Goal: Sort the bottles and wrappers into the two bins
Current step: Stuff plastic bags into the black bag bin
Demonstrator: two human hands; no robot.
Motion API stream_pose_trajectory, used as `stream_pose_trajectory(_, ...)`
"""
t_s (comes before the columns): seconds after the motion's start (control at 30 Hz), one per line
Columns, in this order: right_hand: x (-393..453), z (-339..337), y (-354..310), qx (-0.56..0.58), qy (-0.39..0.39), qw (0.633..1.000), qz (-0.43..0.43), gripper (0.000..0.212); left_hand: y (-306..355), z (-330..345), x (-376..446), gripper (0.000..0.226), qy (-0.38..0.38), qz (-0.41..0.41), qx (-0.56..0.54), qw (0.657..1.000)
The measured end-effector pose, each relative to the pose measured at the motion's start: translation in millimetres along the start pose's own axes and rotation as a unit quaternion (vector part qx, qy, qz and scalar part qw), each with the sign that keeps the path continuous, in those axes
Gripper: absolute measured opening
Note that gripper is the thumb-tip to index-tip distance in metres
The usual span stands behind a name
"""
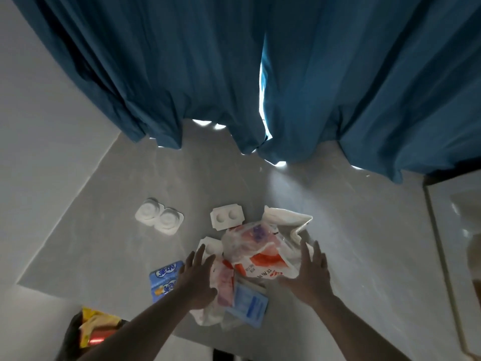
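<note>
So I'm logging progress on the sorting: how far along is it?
Done: a dark bin at lower left already holds yellow and red wrappers.
In hand: nothing gripped; the left hand and right hand reach, open, toward the plastic bag pile.
Left: three white trays, a blue packet, a blue pouch. No bottles or second bin are visible.

At your twelve o'clock hangs a matt blue cloth curtain [182,69] over a smooth, faintly glossy grey floor [364,230]. Dead centre you have a thin, crinkled, glossy plastic bag [263,250]; at ten o'clock a matt white moulded tray [159,219], and at eight o'clock a shiny blue wrapper [164,280].
</note>
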State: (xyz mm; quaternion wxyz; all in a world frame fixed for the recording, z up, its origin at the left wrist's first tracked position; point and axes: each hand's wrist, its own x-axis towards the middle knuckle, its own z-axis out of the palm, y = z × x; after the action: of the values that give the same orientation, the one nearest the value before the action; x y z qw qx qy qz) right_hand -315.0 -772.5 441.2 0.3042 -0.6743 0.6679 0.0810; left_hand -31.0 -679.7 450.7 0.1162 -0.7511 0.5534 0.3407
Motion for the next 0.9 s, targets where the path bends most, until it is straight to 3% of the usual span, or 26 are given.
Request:
stream_pose_trajectory(0.23,92.9,49.3,-0.9,0.011,0.004,0.998,0.059,0.171,-15.1,17.4,111.6,0.088,0.056,-0.018,-0.061,0.996)
stream_pose_trajectory(0.3,110.8,73.0,7.3,0.027,0.009,0.997,0.071,0.168,-26.6,14.4,140.8,0.090,0.082,-0.045,-0.067,0.993)
stream_pose_trajectory(0.4,127.6,108.9,21.1,0.033,0.026,0.995,0.086,0.143,-59.0,15.7,169.6,0.094,0.096,-0.109,-0.102,0.984)
stream_pose_trajectory(0.5,130.8,142.5,31.4,0.042,0.070,0.992,0.093,0.116,-86.5,40.0,180.7,0.102,0.018,-0.075,-0.057,0.995)
stream_pose_trajectory(0.6,132.9,151.7,36.9,0.012,0.108,0.990,0.087,0.102,-95.2,65.1,178.0,0.109,0.028,-0.057,-0.058,0.996)
stream_pose_trajectory(0.8,147.5,128.1,55.5,0.050,0.062,0.991,0.109,0.045,-93.2,85.2,172.8,0.069,0.112,-0.091,-0.195,0.970)
stream_pose_trajectory(0.9,139.6,124.3,60.4,0.095,0.051,0.983,0.152,0.045,-87.0,67.0,172.8,0.050,0.183,-0.097,-0.252,0.945)
